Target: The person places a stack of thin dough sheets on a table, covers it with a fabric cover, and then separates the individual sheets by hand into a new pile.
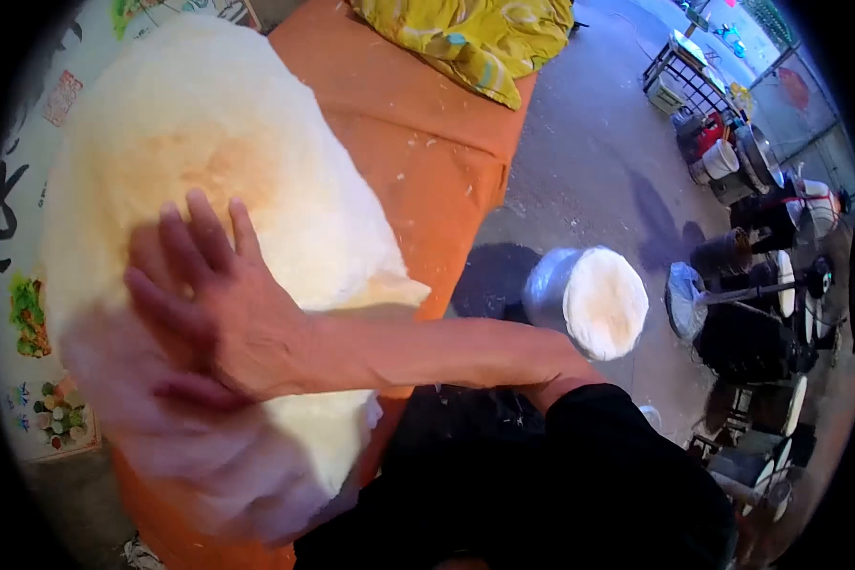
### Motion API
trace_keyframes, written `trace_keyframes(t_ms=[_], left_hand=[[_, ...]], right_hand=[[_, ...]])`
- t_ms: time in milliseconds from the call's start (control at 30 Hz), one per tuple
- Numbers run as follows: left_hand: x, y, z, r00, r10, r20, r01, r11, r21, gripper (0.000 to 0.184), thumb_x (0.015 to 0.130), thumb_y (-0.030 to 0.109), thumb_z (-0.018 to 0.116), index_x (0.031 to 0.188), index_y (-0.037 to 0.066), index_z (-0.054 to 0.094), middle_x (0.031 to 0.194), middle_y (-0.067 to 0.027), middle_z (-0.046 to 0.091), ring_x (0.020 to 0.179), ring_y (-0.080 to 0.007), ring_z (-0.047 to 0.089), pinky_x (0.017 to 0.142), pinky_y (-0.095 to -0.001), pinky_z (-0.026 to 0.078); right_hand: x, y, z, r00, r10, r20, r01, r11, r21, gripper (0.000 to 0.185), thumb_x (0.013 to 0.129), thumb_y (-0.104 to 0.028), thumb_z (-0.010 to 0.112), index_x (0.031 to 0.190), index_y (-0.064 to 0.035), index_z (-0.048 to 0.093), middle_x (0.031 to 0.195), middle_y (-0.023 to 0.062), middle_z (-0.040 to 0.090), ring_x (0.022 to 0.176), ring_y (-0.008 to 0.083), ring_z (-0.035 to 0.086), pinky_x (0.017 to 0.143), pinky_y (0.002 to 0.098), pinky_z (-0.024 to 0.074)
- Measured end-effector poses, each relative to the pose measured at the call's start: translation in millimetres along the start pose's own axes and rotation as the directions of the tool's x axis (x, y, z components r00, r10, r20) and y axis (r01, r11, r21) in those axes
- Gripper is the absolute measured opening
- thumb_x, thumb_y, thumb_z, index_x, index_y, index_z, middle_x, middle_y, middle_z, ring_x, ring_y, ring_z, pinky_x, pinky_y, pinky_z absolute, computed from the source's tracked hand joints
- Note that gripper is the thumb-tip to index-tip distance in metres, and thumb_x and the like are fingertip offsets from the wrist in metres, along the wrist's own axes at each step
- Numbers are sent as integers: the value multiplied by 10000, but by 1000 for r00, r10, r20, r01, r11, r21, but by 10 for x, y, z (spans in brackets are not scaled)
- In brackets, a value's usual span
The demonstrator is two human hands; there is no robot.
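Observation:
A large, soft, pale mass, whitish with a browner patch near its middle, lies over an orange surface. Its lower left part is creased and bunched. My right hand rests palm down on it, fingers spread, with the forearm crossing from the right. Its fingertips lie just below the browner patch. A pointed flap sticks out on the right side, above the forearm. My left hand does not show.
A yellow-green patterned cloth lies at the orange surface's far end. On the floor to the right stands a round container with a white top. Buckets, a metal rack and stools line the far right. Printed sheets lie at left.

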State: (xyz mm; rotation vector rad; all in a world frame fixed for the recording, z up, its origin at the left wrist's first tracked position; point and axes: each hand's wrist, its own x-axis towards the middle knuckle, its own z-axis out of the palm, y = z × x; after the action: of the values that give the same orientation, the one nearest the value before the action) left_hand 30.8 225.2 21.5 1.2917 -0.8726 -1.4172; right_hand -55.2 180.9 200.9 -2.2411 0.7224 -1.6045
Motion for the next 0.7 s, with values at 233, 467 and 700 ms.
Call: trace_keyframes(t_ms=[233,467,700], left_hand=[[1245,1103,810,974,227,3,-226,967,114,393,930,168,573,1291,12,555,1274,-113,598,1154,-224,571,970,-355,459],[2720,1964,1302,872,485,-57,-440,831,341,391,928,160,579,1288,9,559,1269,-111,603,1149,-219,576,964,-344,463],[1715,610,1589,935,355,-12,-172,482,859,344,896,143,636,1208,2,607,1111,-152,664,1018,-254,640,863,-330,514]], right_hand=[[1010,1310,50,967,214,-139,-158,929,335,665,823,-475,585,1312,-30,514,1348,365,410,1292,540,340,1066,557,305],[498,4142,-1100,673,693,259,-732,575,364,416,894,-300,544,1185,-5,578,1169,236,560,1063,378,541,846,423,478],[-1862,4602,-3178,-54,997,51,-887,-71,457,247,950,-235,564,1038,-12,625,809,90,651,708,207,666,636,328,559]])
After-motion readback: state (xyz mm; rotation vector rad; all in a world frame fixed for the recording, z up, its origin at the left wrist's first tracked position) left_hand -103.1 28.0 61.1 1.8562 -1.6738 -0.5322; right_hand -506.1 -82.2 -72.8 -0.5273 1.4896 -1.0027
